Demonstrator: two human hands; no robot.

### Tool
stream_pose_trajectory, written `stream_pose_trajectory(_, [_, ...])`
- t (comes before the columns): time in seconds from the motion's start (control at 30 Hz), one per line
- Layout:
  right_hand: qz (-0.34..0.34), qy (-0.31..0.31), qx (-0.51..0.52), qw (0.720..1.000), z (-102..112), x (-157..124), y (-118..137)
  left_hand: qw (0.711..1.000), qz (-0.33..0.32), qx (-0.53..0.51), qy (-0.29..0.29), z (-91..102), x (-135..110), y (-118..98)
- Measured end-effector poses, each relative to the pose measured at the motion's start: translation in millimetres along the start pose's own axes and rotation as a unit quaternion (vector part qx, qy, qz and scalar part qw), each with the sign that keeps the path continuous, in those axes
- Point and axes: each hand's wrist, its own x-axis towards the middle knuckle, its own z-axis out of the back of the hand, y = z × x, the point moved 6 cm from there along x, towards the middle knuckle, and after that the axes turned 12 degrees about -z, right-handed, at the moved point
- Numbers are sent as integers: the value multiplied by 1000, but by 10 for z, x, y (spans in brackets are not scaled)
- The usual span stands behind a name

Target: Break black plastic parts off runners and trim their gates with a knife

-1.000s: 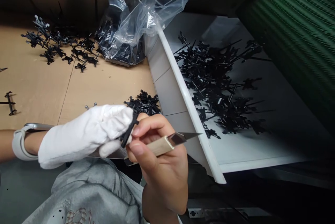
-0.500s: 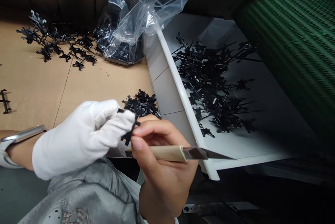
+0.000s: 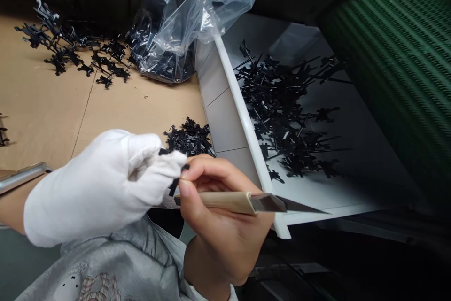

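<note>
White-gloved, the left hand point(image 3: 95, 190) grips a small black part point(image 3: 173, 186) between the two hands, while the bare right hand point(image 3: 225, 240) closes thumb and forefinger at its edge and clasps a knife point(image 3: 225, 202). Compared with a second earlier, the knife points nearly level rather than upward and the part is more covered, suggesting fingerwork rather than cutting. Only short, angular ends show, a pile of black pieces point(image 3: 188, 139) lying just beyond.
</note>
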Motion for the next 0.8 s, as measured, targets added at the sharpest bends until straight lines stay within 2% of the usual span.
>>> stream_pose_trajectory(0.2, [17, -16, -47, 999, -40, -17, -15, 996, -67, 58, -6, 47, 54, -75])
stream_pose_trajectory(0.37, [42, -26, -71, 996, -38, -42, -23, 997, 11, 79, -9, 57, 23, 29])
stream_pose_trajectory(0.53, [37, -18, -72, 997, -27, -58, -23, 999, 34, 20, 12, 17, 0, 75])
stream_pose_trajectory(0.8, [32, 2, -60, 998, -7, -65, -10, 997, 72, -18, 7, 7, -15, 138])
